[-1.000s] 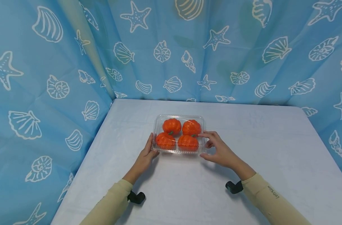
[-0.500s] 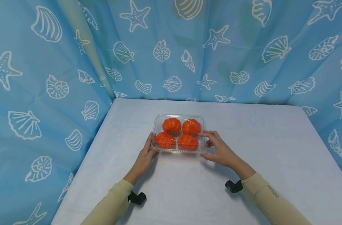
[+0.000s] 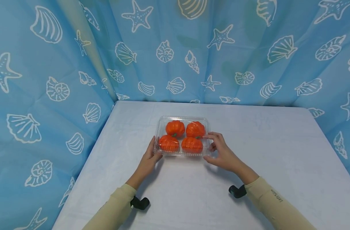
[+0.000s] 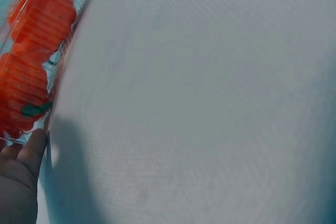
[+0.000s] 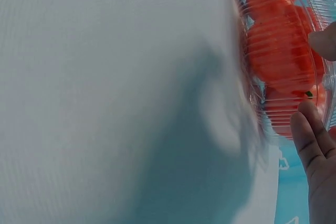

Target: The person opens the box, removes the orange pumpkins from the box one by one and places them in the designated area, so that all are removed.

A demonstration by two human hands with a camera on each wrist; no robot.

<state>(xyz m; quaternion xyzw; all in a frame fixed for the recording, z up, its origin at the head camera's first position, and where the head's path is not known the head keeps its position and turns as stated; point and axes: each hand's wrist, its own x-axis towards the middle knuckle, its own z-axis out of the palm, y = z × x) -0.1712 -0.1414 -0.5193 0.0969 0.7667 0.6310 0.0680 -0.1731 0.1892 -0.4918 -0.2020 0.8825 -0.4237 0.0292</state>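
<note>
A clear plastic clamshell box (image 3: 180, 118) stands on the white-covered table with its lid down. Inside it are several small orange pumpkins (image 3: 175, 128) with green stems. At its left end, my left hand (image 3: 146, 161) grips the near corner, thumb in front and fingers along the side. My right hand (image 3: 223, 155) holds the right end with curved fingers, a fingertip by the lid and the thumb low at the near corner. In the right wrist view, the thumb (image 5: 324, 43) and fingers lie against the ribbed plastic. Some fingertips are hidden by the box.
White cloth (image 3: 272, 153) covers the table around the box. A blue curtain (image 3: 198, 48) with shells and starfish hangs behind and to the left. Each wrist wears a black camera (image 3: 140, 203).
Both hands keep their places at the ends of the box. The right forearm has shifted very slightly left; the whole head view has drifted slightly.
</note>
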